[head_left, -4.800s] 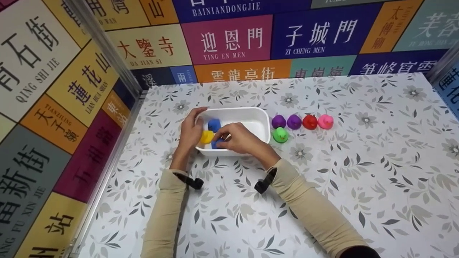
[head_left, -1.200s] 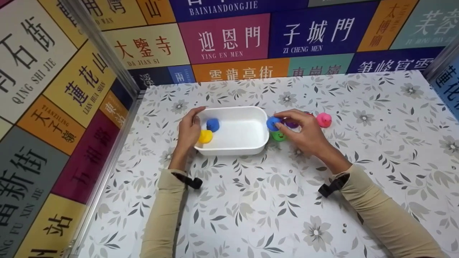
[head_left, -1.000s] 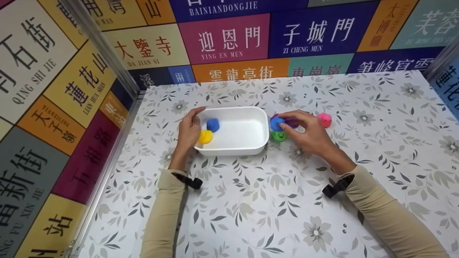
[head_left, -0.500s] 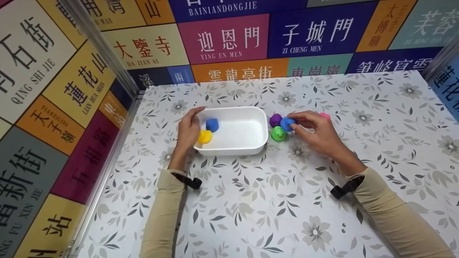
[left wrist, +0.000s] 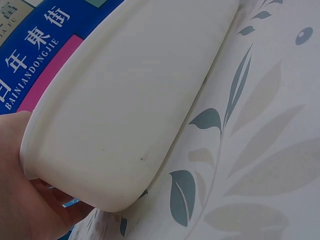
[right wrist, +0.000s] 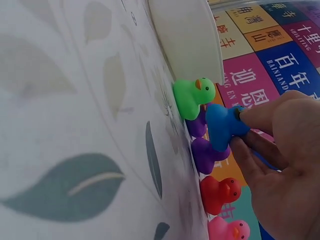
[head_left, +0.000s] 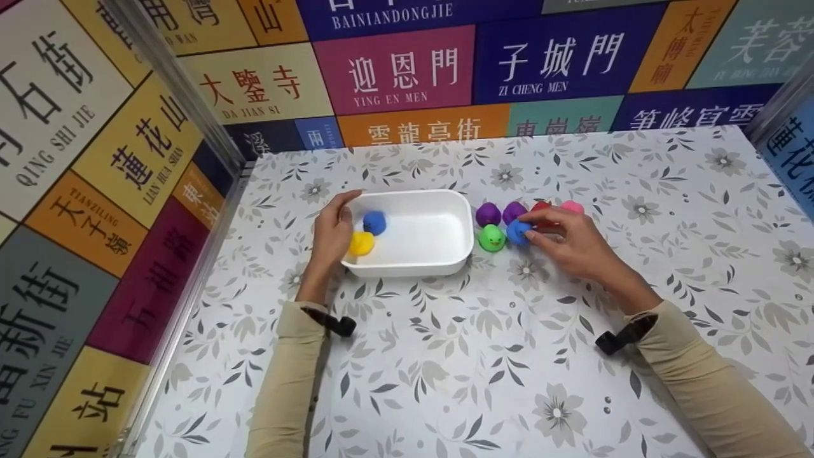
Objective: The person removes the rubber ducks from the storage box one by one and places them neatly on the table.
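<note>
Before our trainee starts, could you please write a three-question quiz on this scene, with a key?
1. What colour is the duck that the right hand pinches?
2. True or false: the left hand is clear of the tub.
3. Which duck stands farthest from the tub: a) red, b) pink or c) purple?

Key:
1. Blue.
2. False; it grips one end of the tub.
3. b, the pink duck.
</note>
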Demonstrator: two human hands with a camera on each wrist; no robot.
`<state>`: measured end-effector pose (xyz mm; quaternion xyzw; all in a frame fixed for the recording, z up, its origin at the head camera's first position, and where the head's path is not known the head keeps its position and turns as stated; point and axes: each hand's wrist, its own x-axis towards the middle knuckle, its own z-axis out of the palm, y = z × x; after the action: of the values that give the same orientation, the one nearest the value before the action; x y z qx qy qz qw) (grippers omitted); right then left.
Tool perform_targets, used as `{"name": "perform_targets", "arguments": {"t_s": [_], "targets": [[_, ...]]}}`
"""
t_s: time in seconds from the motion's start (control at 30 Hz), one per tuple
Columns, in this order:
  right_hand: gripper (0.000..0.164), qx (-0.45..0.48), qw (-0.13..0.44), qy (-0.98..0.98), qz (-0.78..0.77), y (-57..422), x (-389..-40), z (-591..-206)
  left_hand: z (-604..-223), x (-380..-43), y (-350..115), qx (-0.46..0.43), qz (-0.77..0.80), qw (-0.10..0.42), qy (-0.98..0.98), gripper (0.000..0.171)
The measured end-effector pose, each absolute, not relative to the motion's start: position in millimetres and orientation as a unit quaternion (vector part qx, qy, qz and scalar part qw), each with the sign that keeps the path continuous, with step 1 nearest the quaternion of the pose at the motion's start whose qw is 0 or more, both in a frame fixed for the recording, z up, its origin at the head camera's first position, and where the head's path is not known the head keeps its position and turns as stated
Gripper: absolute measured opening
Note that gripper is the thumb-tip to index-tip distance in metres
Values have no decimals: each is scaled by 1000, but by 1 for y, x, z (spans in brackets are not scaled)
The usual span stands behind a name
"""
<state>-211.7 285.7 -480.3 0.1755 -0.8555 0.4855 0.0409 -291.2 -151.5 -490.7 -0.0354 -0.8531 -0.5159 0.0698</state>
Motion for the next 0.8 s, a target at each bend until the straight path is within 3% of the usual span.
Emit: {"name": "perform_targets", "arguments": {"t_s": [0.33,0.8], "targets": [[34,156,-26,-881,446,289,-213,-483,-490,-292,-151,-31,-519,66,-852,43],[34,173,7,-892,419,291,-215,-488,-490,-290,-150,-27,-521,62,-851,44]]}}
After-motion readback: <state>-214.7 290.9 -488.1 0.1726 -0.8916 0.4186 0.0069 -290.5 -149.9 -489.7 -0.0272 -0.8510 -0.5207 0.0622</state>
